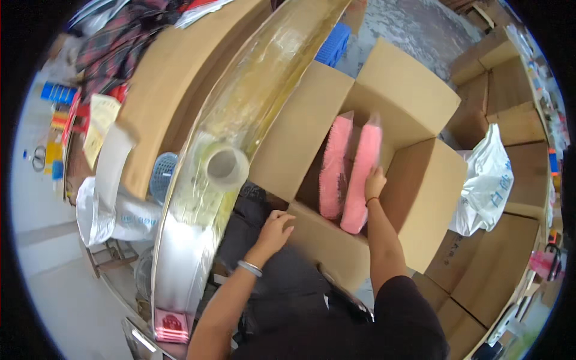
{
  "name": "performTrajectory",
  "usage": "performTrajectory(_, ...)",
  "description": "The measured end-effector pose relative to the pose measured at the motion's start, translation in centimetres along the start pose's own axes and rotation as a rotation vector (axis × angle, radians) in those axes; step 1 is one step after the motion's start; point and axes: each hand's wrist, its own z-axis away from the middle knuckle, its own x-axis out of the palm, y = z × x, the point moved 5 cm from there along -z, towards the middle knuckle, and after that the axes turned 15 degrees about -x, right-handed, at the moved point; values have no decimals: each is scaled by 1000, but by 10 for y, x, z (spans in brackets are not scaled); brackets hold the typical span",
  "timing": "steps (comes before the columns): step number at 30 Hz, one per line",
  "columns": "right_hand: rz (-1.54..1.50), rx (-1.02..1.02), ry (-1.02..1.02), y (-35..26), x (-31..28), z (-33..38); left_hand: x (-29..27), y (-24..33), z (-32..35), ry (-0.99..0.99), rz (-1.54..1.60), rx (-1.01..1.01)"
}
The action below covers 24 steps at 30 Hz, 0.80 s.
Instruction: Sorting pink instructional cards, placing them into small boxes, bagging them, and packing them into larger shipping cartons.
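Head view: open cardboard box (420, 198) in front, flaps spread, two long pink packs (351, 174) standing tilted inside, side by side and touching. Right hand (375, 183) reaching down into the box, fingers curled around the right-hand pink pack (364, 180) near its middle, holding it. Left hand (275, 227) resting on the near flap, fingers loosely spread and flat, gripping nothing. Roll of clear tape (223, 167) on the shiny wrapped surface (240, 114) to the left, well apart from both hands. White plastic bag (489, 183) just beside the box's right flap.

Best handled by keeping the near flap pressed down, sliding the held pack snug against its neighbour, then releasing only once settled against the box wall; likely to topple if let go while tilted.
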Motion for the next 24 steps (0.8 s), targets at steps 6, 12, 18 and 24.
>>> performTrajectory(6,142,449,-401,44,70,59,73,10,-74,-34,-43,143)
performTrajectory(12,-1213,783,-244,104,85,98,157,-19,-158,-119,-54,-345)
performTrajectory(18,-1188,1279,-214,113,75,176,198,-51,-176,-308,35,-734)
performTrajectory(24,-1321,1482,-589,42,119,208,147,-47,-186,-115,49,-332)
